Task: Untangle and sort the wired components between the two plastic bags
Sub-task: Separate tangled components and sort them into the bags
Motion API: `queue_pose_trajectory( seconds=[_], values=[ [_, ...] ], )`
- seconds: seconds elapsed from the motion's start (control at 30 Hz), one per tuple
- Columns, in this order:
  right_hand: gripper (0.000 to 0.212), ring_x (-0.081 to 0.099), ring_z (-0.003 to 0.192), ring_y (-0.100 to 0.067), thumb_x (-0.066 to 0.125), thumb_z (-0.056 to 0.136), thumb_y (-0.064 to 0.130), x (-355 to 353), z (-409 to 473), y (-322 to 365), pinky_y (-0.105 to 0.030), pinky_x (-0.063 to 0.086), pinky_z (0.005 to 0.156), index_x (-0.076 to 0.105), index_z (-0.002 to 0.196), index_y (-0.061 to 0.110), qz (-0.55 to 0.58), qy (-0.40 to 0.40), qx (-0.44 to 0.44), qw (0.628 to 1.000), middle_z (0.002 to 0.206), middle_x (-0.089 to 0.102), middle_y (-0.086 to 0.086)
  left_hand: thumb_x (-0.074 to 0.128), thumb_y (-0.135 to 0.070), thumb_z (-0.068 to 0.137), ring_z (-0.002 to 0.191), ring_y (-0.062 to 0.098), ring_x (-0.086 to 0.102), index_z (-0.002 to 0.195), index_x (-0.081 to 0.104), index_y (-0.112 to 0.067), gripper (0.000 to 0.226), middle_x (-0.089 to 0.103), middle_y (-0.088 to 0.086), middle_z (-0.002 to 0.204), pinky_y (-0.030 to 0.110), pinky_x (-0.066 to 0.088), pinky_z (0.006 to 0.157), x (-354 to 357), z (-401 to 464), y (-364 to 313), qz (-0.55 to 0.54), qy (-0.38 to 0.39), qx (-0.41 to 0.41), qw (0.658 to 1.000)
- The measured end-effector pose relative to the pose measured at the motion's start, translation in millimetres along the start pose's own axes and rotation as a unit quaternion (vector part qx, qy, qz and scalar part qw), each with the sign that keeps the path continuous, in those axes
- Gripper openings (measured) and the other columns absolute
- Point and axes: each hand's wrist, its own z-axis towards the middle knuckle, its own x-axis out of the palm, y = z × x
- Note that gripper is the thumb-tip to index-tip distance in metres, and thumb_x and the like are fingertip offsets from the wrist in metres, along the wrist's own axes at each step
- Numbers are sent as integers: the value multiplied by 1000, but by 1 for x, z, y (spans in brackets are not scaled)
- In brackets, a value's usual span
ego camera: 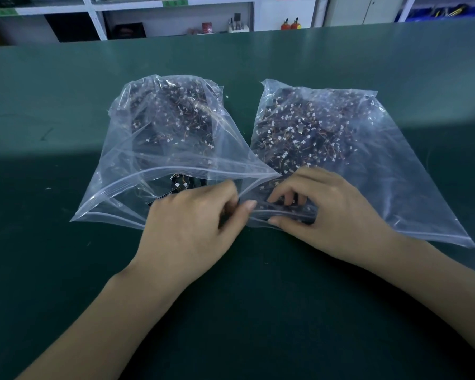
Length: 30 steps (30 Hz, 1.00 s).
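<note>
Two bare forearms are reaching in from the near edge over the green table (66, 270), and the hands are meeting close together at the near ends of two clear plastic bags. The left hand (192, 220) is curling its fingers and thumb on the near right corner of the left bag (115, 185), whose zip mouth is gaping open toward the camera. The right hand (321, 212) is sitting just beside it, fingers bent and pinching the near left edge of the right bag (395, 174), with its fingertips showing through the plastic. Both bags are lying side by side on the table, touching near the hands and spreading apart toward the far side. Each is holding a dark tangle of wired parts (299, 127) with small white plugs and thin orange wires; the left bag's heap (173, 113) is sitting mostly at its far end, with a few pieces near the open mouth. Beyond the far edge, white shelves (93, 20) are standing, with two red fire extinguishers (290, 24) to the right.
</note>
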Motion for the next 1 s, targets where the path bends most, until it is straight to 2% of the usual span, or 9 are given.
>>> queue_pose_trajectory(
  seconds=[0.13,0.2,0.33,0.4,0.5,0.57,0.8,0.9,1.0],
  values=[
    [26,55,80,-11,84,86,9,2,0,-4,-30,47,83,75,104,26,-32,-19,-7,999,86,58,10,58,-52,102,52,20,52,74,47,-26,40,48,-11,56,30,36,53,-4,2,12,46,8,-54,997],
    [27,54,80,-12,84,86,7,2,-1,-5,-27,45,83,75,103,26,-39,-20,-4,999,84,57,9,56,-47,104,52,24,54,76,51,-24,36,51,-11,58,32,39,54,-9,5,16,54,-7,-68,996],
    [15,55,80,-12,81,89,29,0,-1,-1,-26,45,82,75,102,27,-6,-14,5,1000,84,57,9,61,-38,102,61,29,57,86,62,-20,24,64,-2,71,34,39,59,-18,10,28,98,-15,-90,991],
    [20,57,80,-12,79,88,42,0,-2,1,-26,46,82,74,101,28,10,-15,7,1000,84,58,10,59,-31,102,63,27,49,91,66,-14,22,64,6,74,34,36,60,-18,11,35,128,-1,-109,986],
    [27,58,83,-12,79,87,52,0,-2,4,-30,48,85,73,102,29,21,-17,5,1000,86,59,11,52,-28,104,66,26,45,97,64,-12,21,52,1,72,36,37,63,-17,9,45,139,41,-144,979],
    [31,58,84,-11,77,87,56,1,-2,5,-32,49,86,73,103,30,20,-14,6,1000,87,59,12,54,-30,103,71,26,47,108,61,-16,16,58,1,78,37,38,65,-18,7,48,143,62,-150,976],
    [21,57,85,-12,73,93,45,0,-2,8,-34,49,85,74,100,25,31,-30,17,999,88,60,10,62,-25,103,100,36,68,121,68,-22,19,74,5,104,43,49,77,-16,7,52,127,76,-151,977],
    [19,58,85,-13,73,95,42,0,-2,8,-37,50,85,74,101,24,37,-31,17,999,88,61,8,65,-23,103,98,37,70,119,73,-24,18,77,4,100,46,53,80,-15,7,54,97,52,-138,984],
    [18,59,85,-15,72,96,40,0,-2,8,-38,51,84,74,101,23,45,-36,13,998,88,61,7,75,-17,96,80,38,70,99,77,-20,5,77,5,86,42,52,68,-17,9,50,90,-7,-82,993]
  ],
)
